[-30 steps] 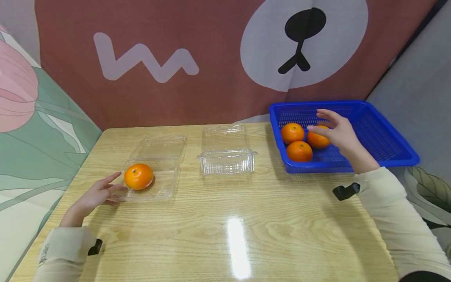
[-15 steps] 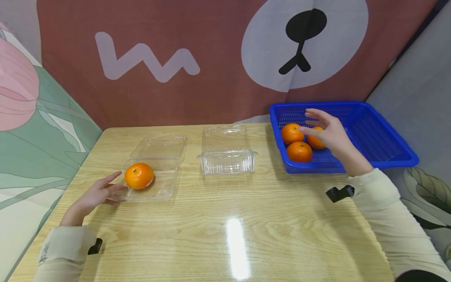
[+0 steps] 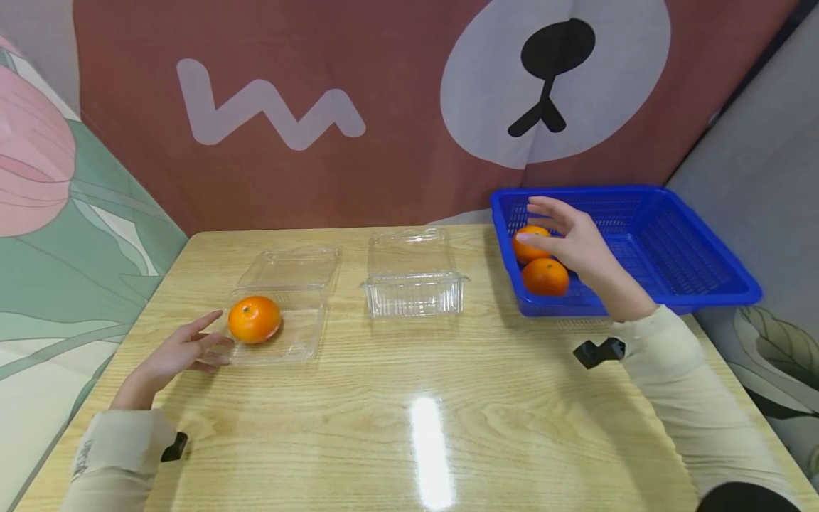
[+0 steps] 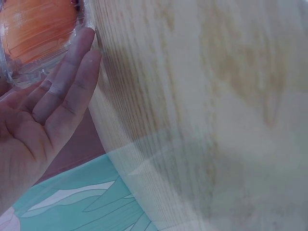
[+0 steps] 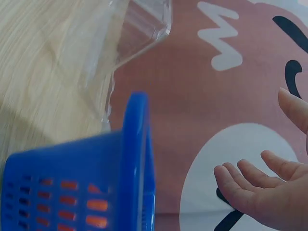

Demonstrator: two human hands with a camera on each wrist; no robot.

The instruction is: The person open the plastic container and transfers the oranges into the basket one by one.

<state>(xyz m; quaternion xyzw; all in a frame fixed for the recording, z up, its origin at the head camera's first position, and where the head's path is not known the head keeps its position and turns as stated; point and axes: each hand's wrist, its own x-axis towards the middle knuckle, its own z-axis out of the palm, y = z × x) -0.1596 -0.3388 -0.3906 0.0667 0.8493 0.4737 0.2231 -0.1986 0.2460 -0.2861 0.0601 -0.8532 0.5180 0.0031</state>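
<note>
At the left, a mandarin orange [image 3: 254, 318] sits in an opened clear plastic clamshell box [image 3: 301, 334]. My left hand [image 3: 171, 357] rests its extended fingers against the left side of that box; in the left wrist view the fingers [image 4: 79, 72] lie along its wall below the fruit. Above the blue basket [image 3: 704, 245] hovers my right hand [image 3: 579, 245], fingers loosely bent with nothing between them. Two mandarins show beneath it, a rear one [image 3: 520, 250] partly covered by the hand and a front one [image 3: 545, 276]. The right wrist view shows the hand [image 5: 269, 187] above the rim.
A second clear clamshell box [image 3: 414, 295], lid raised, stands mid-table between the first box and the basket. The wooden table [image 3: 358, 412] meets a printed cloth backdrop [image 3: 384, 185] at its far edge. Patterned cloth also hangs on the left and right.
My right hand has moved left over the basket, from the right-hand mandarin toward the left pair. The right-hand mandarin is now hidden behind it. My left hand has stayed at the box.
</note>
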